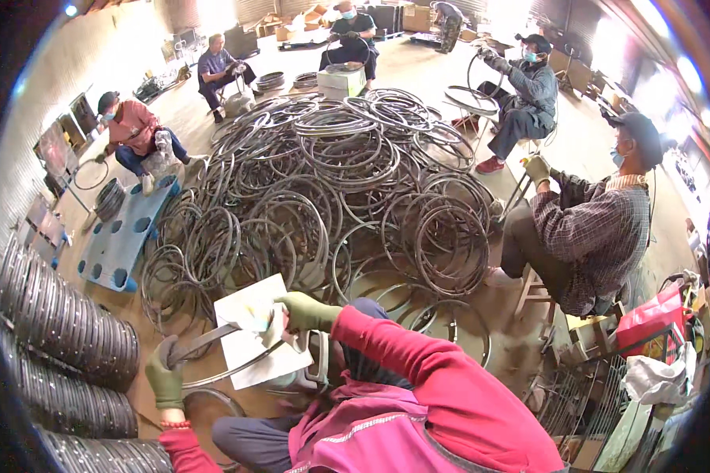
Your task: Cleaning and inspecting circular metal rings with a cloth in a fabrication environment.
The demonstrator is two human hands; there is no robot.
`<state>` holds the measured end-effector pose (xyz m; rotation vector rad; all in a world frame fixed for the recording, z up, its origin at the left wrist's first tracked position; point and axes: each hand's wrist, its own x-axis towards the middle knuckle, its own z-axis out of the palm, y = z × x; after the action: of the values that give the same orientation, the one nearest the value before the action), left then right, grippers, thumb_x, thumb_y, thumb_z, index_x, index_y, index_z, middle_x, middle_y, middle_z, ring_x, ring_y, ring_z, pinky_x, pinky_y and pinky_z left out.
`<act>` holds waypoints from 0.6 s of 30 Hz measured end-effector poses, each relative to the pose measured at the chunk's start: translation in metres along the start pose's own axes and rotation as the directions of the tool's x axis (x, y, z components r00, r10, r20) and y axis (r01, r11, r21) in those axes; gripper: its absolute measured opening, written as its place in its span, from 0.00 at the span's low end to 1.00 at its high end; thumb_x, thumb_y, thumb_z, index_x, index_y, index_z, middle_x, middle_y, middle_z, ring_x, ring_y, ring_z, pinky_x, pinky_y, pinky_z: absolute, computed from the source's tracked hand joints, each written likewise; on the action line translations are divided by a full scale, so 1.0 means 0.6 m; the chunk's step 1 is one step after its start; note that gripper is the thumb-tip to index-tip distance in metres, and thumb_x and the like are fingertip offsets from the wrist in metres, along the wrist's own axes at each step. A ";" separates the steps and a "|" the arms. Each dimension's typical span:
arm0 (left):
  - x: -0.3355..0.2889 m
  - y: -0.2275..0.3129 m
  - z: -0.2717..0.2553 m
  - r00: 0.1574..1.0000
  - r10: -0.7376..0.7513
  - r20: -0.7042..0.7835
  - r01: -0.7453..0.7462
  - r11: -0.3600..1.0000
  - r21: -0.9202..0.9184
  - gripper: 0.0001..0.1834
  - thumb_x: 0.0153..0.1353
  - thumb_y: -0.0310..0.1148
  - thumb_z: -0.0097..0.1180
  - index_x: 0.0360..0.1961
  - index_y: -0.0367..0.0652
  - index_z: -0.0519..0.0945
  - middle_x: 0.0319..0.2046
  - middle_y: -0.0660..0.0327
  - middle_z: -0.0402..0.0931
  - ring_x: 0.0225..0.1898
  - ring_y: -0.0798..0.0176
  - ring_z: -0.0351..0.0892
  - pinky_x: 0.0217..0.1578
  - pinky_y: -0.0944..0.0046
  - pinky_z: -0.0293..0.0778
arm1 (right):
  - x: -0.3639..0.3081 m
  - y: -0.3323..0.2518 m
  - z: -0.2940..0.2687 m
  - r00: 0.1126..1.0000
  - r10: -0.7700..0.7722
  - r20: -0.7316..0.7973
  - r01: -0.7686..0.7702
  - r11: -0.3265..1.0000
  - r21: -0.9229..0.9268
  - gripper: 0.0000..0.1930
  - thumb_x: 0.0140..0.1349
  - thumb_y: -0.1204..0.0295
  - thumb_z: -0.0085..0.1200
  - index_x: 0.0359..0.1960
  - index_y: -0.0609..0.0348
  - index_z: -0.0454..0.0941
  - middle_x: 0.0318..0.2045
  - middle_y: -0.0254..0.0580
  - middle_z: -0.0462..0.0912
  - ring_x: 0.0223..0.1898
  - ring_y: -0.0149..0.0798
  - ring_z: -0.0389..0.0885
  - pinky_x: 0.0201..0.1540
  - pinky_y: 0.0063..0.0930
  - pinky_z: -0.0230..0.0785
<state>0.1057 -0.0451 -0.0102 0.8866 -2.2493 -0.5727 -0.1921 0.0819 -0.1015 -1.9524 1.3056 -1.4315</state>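
My left hand [164, 374], in a green work glove, is closed round a grey metal wheel rim [205, 344] at the lower left. The rim's near side curves rightward, passing over a white board [241, 299] in front of my lap. My right hand [308, 311], gloved in the same green, reaches across to the rim's right part. Its fingers are closed on a small pale thing [274, 327], blurred and partly hidden, so its kind cannot be told. A grey-white frame or handle [322, 359] stands just below my right hand.
A large heap of loose wheel rims [323, 165] fills the middle of the floor. Stacked rims [63, 323] stand at the left beside a blue pallet [126, 236]. Several people sit around the heap, the nearest person [599, 229] at the right. A wire rack [584, 402] stands lower right.
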 end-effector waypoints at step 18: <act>0.001 0.004 0.011 0.998 -0.059 0.022 0.058 0.997 0.043 0.19 0.39 0.17 0.53 0.38 0.33 0.78 0.33 0.56 0.80 0.36 0.58 0.80 0.40 0.63 0.73 | 0.023 -0.015 0.011 0.934 0.345 0.092 -0.311 0.912 -0.268 0.29 0.33 0.75 0.62 0.45 0.57 0.72 0.24 0.45 0.78 0.27 0.44 0.78 0.31 0.35 0.71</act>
<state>0.0999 -0.0426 -0.0129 0.9743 -2.2701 -0.5664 -0.1816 0.0733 -0.0900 -1.8263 1.7204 -0.9929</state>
